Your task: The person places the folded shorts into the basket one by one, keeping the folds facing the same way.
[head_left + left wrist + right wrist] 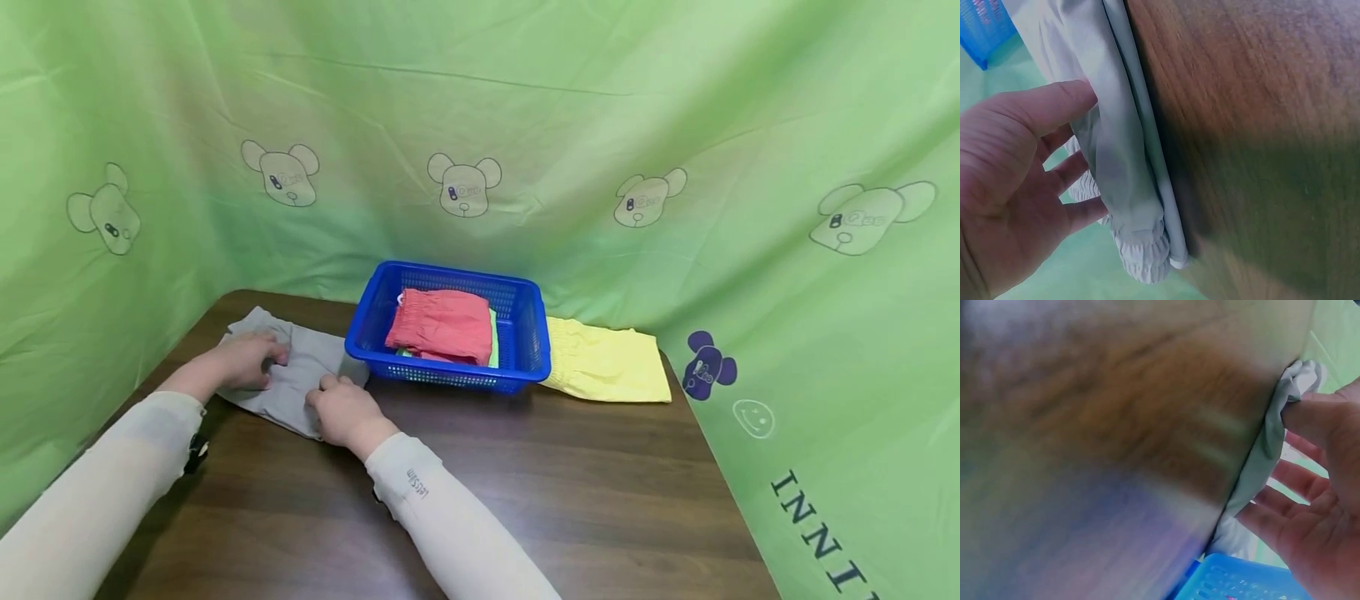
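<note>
Folded grey pants lie at the table's left, beside the basket; a gathered elastic edge shows in the left wrist view. My left hand rests on their left part, thumb and fingers spread apart on the cloth. At their near right edge is my right hand, fingertips touching the fabric. In the right wrist view, the thumb presses near the cloth's end and the other fingers are spread along it.
A blue plastic basket stands at the back middle, holding a folded red garment over a bright green one. Folded yellow elastic-waisted clothing lies to its right. Green printed curtain surrounds the brown wooden table.
</note>
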Demonstrator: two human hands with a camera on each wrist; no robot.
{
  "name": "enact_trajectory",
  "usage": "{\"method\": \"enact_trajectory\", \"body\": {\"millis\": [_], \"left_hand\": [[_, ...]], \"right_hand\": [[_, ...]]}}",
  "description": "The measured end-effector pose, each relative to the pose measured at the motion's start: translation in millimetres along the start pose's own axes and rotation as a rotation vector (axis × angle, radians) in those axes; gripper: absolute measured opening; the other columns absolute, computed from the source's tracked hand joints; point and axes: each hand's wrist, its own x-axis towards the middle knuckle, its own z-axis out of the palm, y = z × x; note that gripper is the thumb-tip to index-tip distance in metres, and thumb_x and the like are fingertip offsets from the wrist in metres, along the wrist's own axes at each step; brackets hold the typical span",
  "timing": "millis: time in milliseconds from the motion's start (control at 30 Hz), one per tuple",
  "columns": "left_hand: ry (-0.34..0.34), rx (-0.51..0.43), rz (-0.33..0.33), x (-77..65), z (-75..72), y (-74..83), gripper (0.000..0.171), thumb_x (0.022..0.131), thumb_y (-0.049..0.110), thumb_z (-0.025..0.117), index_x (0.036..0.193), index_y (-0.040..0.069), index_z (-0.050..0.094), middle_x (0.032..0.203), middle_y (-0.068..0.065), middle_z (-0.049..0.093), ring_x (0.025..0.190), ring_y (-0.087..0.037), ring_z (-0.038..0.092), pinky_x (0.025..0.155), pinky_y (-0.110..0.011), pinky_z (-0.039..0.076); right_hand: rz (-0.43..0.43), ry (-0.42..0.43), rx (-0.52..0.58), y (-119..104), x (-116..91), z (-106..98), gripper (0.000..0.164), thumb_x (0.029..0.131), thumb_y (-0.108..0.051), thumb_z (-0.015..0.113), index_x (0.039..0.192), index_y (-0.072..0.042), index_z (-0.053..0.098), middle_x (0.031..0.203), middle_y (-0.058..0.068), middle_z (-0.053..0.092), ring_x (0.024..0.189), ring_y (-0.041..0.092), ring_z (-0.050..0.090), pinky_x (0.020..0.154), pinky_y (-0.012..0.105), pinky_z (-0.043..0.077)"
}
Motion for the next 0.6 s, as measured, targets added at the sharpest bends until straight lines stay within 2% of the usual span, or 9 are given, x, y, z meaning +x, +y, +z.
{"method": "enact_trajectory", "body": {"millis": [133,367,600], "left_hand": [[0.004,-0.025,-0.01,-3.0,1.5,2.6,0.032,0.07,0.01,0.085,0.099,0.015,0.072,0.127,-0.026,0.061,0.118,-0.054,0.055,0.094,-0.068,0.045],[0.002,-0.006,0.023,-6.7,-0.3,12.2,0.031,0.068,0.011,0.085,0.09,0.021,0.067,0.104,-0.007,0.061,0.099,-0.037,0.061,0.082,-0.058,0.05],[0.014,-0.022,0.031,-15.1,2.3,19.4,0.031,0.068,0.011,0.086,0.093,0.019,0.069,0.106,-0.009,0.063,0.102,-0.04,0.061,0.084,-0.057,0.05]], "right_hand": [[0.002,-0.007,-0.024,-4,-2,-2,0.029,0.09,-0.031,0.076,0.118,-0.032,0.07,0.114,-0.007,0.06,0.097,0.014,0.056,0.081,0.027,0.055],[0.019,-0.054,-0.052,-11,-7,-7,0.033,0.087,-0.032,0.079,0.118,-0.033,0.069,0.114,-0.007,0.058,0.096,0.014,0.056,0.077,0.027,0.054],[0.012,-0.07,-0.038,-14,-14,-9,0.035,0.085,-0.034,0.081,0.118,-0.033,0.069,0.114,-0.007,0.058,0.096,0.015,0.056,0.074,0.028,0.053]]}}
